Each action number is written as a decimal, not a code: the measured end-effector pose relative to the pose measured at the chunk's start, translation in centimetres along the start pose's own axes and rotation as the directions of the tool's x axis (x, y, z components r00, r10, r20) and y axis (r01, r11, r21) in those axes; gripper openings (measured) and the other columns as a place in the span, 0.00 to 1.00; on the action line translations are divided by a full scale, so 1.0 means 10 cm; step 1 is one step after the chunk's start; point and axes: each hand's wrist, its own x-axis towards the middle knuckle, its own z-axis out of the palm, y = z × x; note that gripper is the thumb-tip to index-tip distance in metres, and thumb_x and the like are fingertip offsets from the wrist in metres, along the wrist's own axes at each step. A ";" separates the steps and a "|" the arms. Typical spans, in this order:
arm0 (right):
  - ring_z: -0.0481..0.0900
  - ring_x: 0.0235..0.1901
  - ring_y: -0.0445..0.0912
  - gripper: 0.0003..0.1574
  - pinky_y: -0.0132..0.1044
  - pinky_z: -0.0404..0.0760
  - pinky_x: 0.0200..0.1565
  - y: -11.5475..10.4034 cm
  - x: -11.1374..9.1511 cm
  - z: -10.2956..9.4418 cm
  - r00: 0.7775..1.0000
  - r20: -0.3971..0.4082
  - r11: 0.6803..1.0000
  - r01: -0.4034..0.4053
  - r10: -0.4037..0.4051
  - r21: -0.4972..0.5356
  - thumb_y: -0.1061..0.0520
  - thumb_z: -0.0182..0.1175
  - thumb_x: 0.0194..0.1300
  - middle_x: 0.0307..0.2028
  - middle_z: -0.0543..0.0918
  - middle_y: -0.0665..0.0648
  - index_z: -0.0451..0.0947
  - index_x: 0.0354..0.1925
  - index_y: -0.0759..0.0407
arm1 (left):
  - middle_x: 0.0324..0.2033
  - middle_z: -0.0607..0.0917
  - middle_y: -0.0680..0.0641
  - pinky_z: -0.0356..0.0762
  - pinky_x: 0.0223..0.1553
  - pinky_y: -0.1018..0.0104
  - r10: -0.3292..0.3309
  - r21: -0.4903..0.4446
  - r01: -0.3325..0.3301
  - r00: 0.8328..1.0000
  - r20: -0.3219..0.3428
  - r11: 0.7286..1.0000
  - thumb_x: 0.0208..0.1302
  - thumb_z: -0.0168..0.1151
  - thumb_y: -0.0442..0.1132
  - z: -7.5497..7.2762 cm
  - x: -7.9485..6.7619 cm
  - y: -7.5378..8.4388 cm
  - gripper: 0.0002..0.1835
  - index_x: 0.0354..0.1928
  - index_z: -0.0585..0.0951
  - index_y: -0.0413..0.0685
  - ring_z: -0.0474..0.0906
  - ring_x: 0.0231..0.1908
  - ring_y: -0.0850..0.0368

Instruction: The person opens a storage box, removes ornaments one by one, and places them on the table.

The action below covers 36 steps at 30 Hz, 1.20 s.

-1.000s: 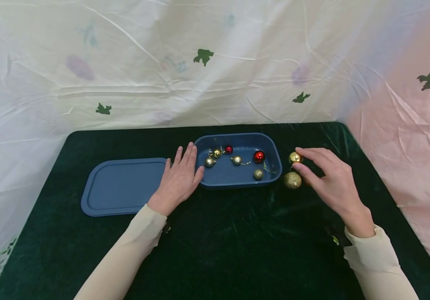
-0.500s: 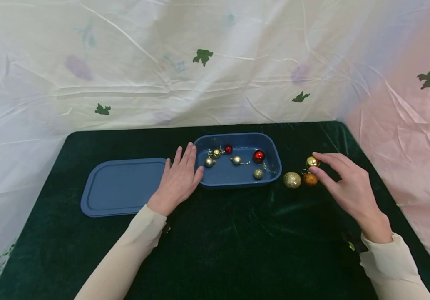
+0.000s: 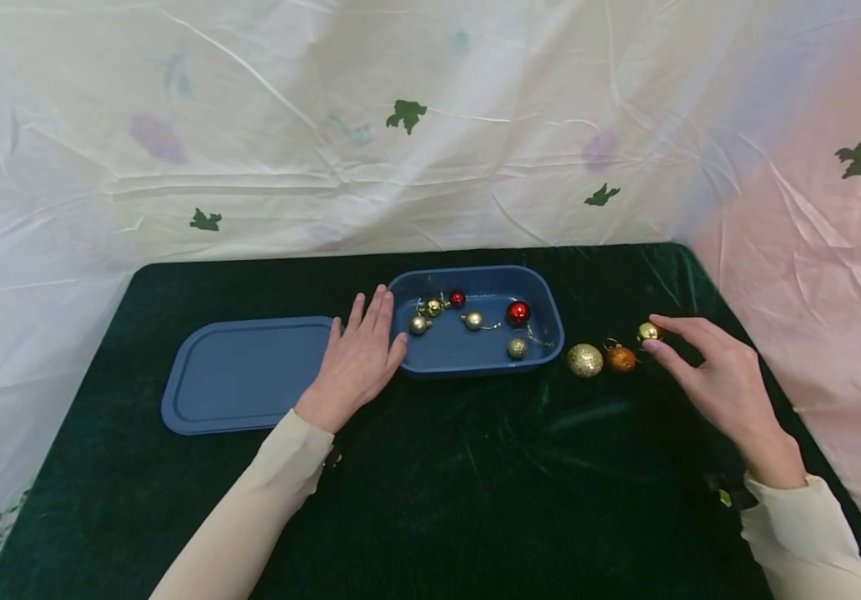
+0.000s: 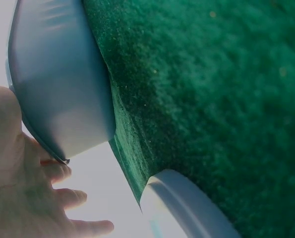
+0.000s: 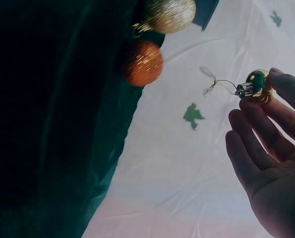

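Note:
Between thumb and fingertips, my right hand (image 3: 723, 379) pinches a shiny gold bauble (image 3: 649, 332); its cap and thin hanging loop show in the right wrist view. Left of it on the cloth lie an orange glitter bauble (image 3: 621, 358) and a larger gold glitter bauble (image 3: 585, 360). My left hand (image 3: 358, 358) rests with straight fingers at the left rim of a blue box (image 3: 475, 367). Inside the box are two red baubles, including a larger one (image 3: 518, 313), and several small gold ones, among them a glitter one (image 3: 517, 347).
A blue lid (image 3: 242, 375) lies flat on the left, partly behind my left hand. Dark green velvet (image 3: 438, 475) covers the table, and a pale patterned cloth (image 3: 272, 142) hangs along its back edge.
My right hand has carried the shiny gold bauble to the right, away from the box, uncovering the orange bauble. The left hand has stayed at the box rim.

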 end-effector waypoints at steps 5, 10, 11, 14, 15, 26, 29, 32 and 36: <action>0.81 0.47 0.54 0.23 0.16 0.61 0.50 0.12 -0.04 0.01 0.999 0.027 0.999 -0.037 0.037 -0.009 0.59 0.70 0.67 0.52 0.86 0.62 0.83 0.60 0.59 | 0.83 0.41 0.45 0.45 0.74 0.30 0.002 0.004 -0.002 1.000 -0.005 1.000 0.82 0.39 0.57 0.00 0.00 0.01 0.39 0.84 0.46 0.45 0.38 0.81 0.40; 0.82 0.46 0.55 0.22 0.29 0.69 0.46 0.21 -0.06 0.03 0.996 0.063 0.998 -0.057 0.059 -0.032 0.58 0.70 0.68 0.52 0.86 0.63 0.83 0.59 0.59 | 0.83 0.41 0.46 0.45 0.74 0.30 0.002 0.006 -0.002 1.000 -0.003 1.000 0.82 0.38 0.58 0.00 0.00 0.01 0.39 0.84 0.45 0.45 0.38 0.81 0.40; 0.82 0.47 0.56 0.22 0.32 0.69 0.46 0.24 -0.06 0.04 0.996 0.071 0.998 -0.059 0.061 -0.036 0.58 0.70 0.68 0.52 0.86 0.63 0.83 0.59 0.59 | 0.83 0.41 0.46 0.45 0.74 0.30 0.001 0.005 -0.001 1.000 -0.003 1.000 0.82 0.38 0.58 0.00 0.00 0.01 0.39 0.84 0.46 0.45 0.38 0.81 0.40; 0.83 0.48 0.59 0.21 0.34 0.70 0.46 0.30 -0.07 0.06 0.993 0.094 0.997 -0.067 0.071 -0.046 0.57 0.70 0.69 0.52 0.86 0.64 0.83 0.59 0.60 | 0.83 0.40 0.46 0.45 0.74 0.31 0.000 0.006 0.000 1.000 -0.003 1.000 0.82 0.38 0.58 0.01 0.00 0.00 0.39 0.84 0.45 0.45 0.39 0.81 0.40; 0.84 0.48 0.59 0.21 0.35 0.70 0.46 0.31 -0.08 0.07 0.992 0.099 0.996 -0.068 0.072 -0.050 0.57 0.70 0.69 0.51 0.86 0.64 0.83 0.59 0.60 | 0.83 0.40 0.46 0.45 0.74 0.31 0.000 0.005 0.000 1.000 -0.002 1.000 0.82 0.38 0.58 0.01 0.01 0.00 0.39 0.84 0.45 0.45 0.38 0.81 0.40; 0.82 0.51 0.64 0.20 0.65 0.75 0.50 0.47 -0.08 0.11 0.978 0.195 0.997 -0.070 0.075 -0.031 0.56 0.66 0.72 0.52 0.85 0.68 0.82 0.58 0.65 | 0.83 0.42 0.45 0.46 0.74 0.30 0.006 0.013 -0.006 1.000 -0.012 1.000 0.82 0.38 0.57 0.02 0.02 0.00 0.39 0.84 0.45 0.45 0.40 0.81 0.39; 0.82 0.51 0.65 0.20 0.66 0.75 0.50 0.52 -0.07 0.13 0.971 0.227 0.997 -0.070 0.076 -0.034 0.55 0.66 0.73 0.52 0.85 0.69 0.83 0.57 0.65 | 0.83 0.42 0.45 0.46 0.74 0.30 0.001 0.016 -0.001 1.000 -0.007 1.000 0.82 0.38 0.58 0.02 0.02 0.00 0.39 0.84 0.45 0.45 0.39 0.81 0.40; 0.82 0.50 0.64 0.19 0.66 0.76 0.50 0.56 -0.07 0.15 0.964 0.256 0.997 -0.064 0.072 -0.040 0.54 0.65 0.73 0.51 0.85 0.68 0.83 0.56 0.65 | 0.83 0.42 0.45 0.46 0.74 0.30 0.000 0.019 0.000 1.000 -0.008 1.000 0.82 0.38 0.58 0.02 0.02 -0.01 0.39 0.84 0.45 0.45 0.39 0.81 0.40; 0.82 0.50 0.64 0.19 0.66 0.75 0.50 0.62 -0.06 0.17 0.953 0.295 0.998 -0.058 0.067 -0.039 0.55 0.64 0.74 0.50 0.85 0.69 0.83 0.56 0.65 | 0.83 0.43 0.44 0.46 0.74 0.30 0.003 0.019 -0.003 1.000 -0.012 1.000 0.82 0.38 0.58 0.03 0.03 -0.01 0.39 0.84 0.46 0.45 0.40 0.81 0.39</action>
